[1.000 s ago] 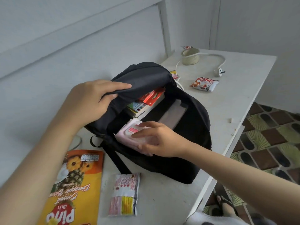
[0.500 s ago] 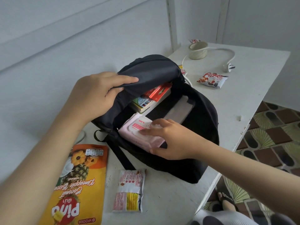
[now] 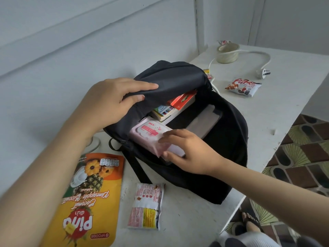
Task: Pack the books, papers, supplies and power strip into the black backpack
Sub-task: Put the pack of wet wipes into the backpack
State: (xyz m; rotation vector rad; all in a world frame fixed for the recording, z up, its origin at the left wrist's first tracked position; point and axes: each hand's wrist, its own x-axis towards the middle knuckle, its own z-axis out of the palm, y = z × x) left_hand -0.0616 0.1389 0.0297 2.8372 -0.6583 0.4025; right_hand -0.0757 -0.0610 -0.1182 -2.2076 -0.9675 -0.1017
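Note:
The black backpack [image 3: 229,139] lies open on the white table [image 3: 284,107]. My left hand [image 3: 110,102] grips its top flap and holds it up. Inside stand several books [image 3: 174,107] with red and coloured covers, and a grey flat item [image 3: 204,123] lies beside them. My right hand [image 3: 187,150] grips the near end of a pink pack of wipes [image 3: 147,132] that sits partly inside the opening. The power strip's white cable [image 3: 256,56] and plug [image 3: 263,73] lie at the table's far end, its body hidden behind the bag.
An orange biscuit pouch [image 3: 89,198] and a small pink-and-yellow packet [image 3: 147,207] lie on the near table. A red snack packet [image 3: 242,86] and a tape roll [image 3: 227,55] sit at the far end. The table edge runs along the right; a foot in a sandal [image 3: 249,221] stands below.
My right hand slid from the top of the pink pack to its near end, and the pack has gone deeper into the bag. My left hand keeps holding the flap.

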